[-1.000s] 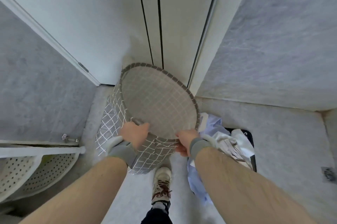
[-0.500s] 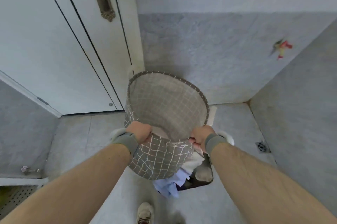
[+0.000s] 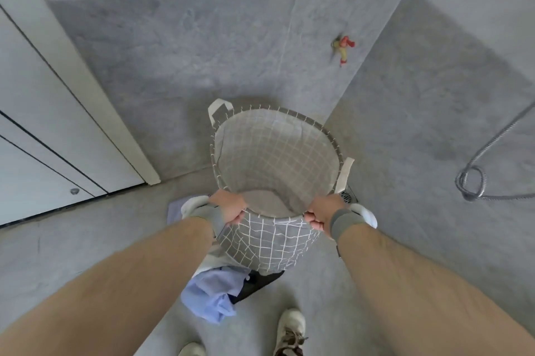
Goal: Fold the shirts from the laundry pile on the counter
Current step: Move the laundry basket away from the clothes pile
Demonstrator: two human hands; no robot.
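Note:
I hold a grey fabric laundry basket point(image 3: 272, 242) with a white grid pattern in front of me, above the floor. My left hand point(image 3: 230, 206) grips its near rim on the left and my right hand point(image 3: 321, 212) grips the near rim on the right. The inside of the basket looks empty. Below it, a light blue shirt point(image 3: 212, 292) lies crumpled on the floor, partly over a black item point(image 3: 254, 283). More pale cloth shows behind my left wrist.
A white door point(image 3: 43, 129) stands at the left. Grey tiled walls close the corner ahead, with a red-handled tap point(image 3: 343, 47) on the wall. A metal shower hose point(image 3: 474, 179) hangs at the right. A floor drain point(image 3: 347, 196) is beside the basket. My shoes point(image 3: 291, 332) are below.
The view has swung right from the door toward the tiled corner. The basket, still gripped by both hands, has moved with me, and the clothes now lie beneath it.

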